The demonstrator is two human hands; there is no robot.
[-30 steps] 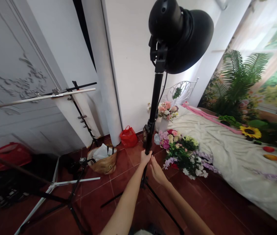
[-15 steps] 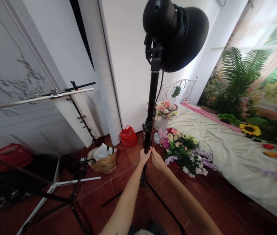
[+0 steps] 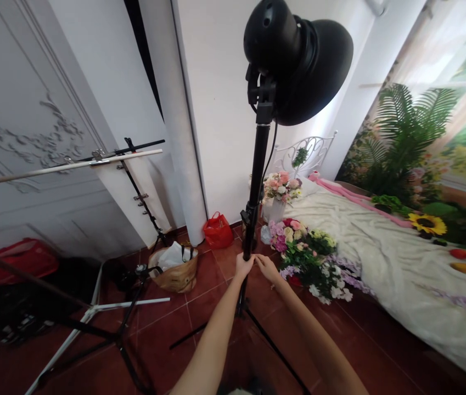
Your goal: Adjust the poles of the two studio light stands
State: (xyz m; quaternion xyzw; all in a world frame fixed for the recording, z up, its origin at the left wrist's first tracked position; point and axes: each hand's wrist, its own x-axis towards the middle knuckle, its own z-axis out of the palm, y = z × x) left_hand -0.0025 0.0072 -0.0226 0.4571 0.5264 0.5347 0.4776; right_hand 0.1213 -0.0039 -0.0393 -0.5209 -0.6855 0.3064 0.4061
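A black light stand (image 3: 258, 164) rises in the middle of the view, with a large black lamp (image 3: 294, 60) on top and a cable hanging beside the pole. My left hand (image 3: 244, 265) is wrapped round the pole below its clamp. Just right of the pole, my right hand (image 3: 264, 266) has its fingers pinched together close to my left hand; what they hold, if anything, is too small to make out. The stand's legs spread over the red tiled floor (image 3: 212, 323).
A flower bunch (image 3: 310, 258) lies on the right beside a bed with a cream cover (image 3: 389, 263). A red bag (image 3: 218, 230) and a woven basket (image 3: 179, 271) stand behind left. Further left are another stand's dark legs (image 3: 88, 329) and a white pole (image 3: 134, 305).
Both hands sit slightly lower in view. The fingers of my right hand have drawn closer together beside the pole. The lamp and room appear shifted slightly right and down.
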